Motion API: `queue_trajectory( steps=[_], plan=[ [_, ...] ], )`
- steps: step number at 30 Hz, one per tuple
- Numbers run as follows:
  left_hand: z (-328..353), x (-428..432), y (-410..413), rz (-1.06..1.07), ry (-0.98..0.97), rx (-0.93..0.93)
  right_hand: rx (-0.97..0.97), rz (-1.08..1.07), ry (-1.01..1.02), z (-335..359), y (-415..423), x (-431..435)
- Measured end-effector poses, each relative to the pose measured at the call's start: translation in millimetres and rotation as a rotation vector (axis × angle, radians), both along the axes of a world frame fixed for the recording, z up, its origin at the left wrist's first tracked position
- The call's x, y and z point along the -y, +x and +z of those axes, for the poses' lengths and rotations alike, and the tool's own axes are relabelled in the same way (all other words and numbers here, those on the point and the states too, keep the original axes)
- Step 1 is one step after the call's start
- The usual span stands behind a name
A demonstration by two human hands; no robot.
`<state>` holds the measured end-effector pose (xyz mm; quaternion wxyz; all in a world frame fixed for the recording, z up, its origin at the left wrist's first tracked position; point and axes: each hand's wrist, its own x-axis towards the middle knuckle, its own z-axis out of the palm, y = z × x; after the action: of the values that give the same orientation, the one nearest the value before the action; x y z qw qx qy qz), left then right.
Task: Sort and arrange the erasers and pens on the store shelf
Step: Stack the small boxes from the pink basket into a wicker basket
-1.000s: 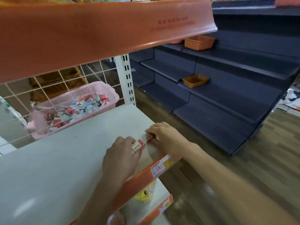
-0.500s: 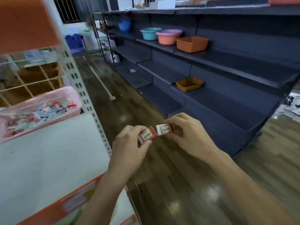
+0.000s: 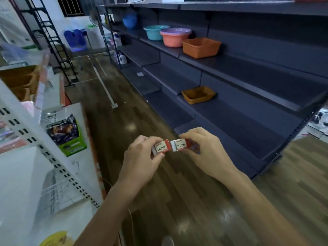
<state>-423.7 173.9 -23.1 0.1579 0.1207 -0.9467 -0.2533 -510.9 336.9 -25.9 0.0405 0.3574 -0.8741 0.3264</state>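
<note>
Retail shop, seen down one aisle.
- Right half of frame: a long run of dark tiered display shelving (image 3: pixel 239 112) recedes toward the upper centre. It carries plastic housewares set out as stock: a teal basin (image 3: pixel 154 32), a pink basin (image 3: pixel 174 37) and an upper orange basket (image 3: pixel 201 47), with a lower orange basket (image 3: pixel 197 95) two tiers down.
- Left edge: white shelf unit with a slotted upright (image 3: pixel 44 148), the adjustable store-fixture kind. A green-labelled pack (image 3: pixel 65 134) faces the aisle.
- Centre: wood-look floor (image 3: pixel 124 112) forms a walkway between the units.
- Lower centre: the left hand (image 3: pixel 142 160) and right hand (image 3: pixel 204 151) pinch the left eraser (image 3: pixel 160 148) and right eraser (image 3: pixel 180 145), both in printed "2B" sleeves.
</note>
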Motion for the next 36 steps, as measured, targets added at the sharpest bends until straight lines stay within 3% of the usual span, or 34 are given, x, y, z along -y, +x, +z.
queue_trajectory(
  steps=[16,28,36],
  plan=[
    [7.7,111.8,-245.0,0.118,-0.008,-0.005,-0.002,0.089,-0.021,3.6,-266.3,121.7],
    [6.0,232.7,-364.3,0.551,-0.001,-0.065,0.014,0.436,0.025,5.3,-431.0,294.0],
    [2.5,319.7,-354.0,0.871,0.005,-0.043,0.000,0.760,0.070,3.3,-444.9,437.8]
  ],
)
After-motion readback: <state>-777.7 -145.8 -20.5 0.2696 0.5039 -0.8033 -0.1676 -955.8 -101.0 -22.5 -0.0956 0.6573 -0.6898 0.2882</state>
